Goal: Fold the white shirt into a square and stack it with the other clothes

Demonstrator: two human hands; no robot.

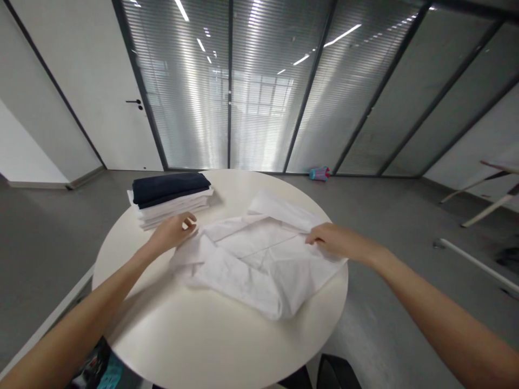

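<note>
A crumpled white garment [255,259] is spread over the round table, its folds loose and uneven; whether it is a shirt cannot be made out. At its right side my right hand [330,237] is closed, pinching the cloth near the edge. My left hand [172,232] hovers by the garment's left corner, fingers curved with a gap between them and the thumb, and no cloth shows in it. Just behind that hand lies a neat stack of folded white cloth [178,209], with folded dark navy cloth [170,187] on top.
The white round table [211,346] carries all the cloth. A small pink and blue object [319,173] lies on the floor by the glass partition [259,108]. Black chair parts [336,373] show at the table's front edge, and a pale bar [478,265] is at right.
</note>
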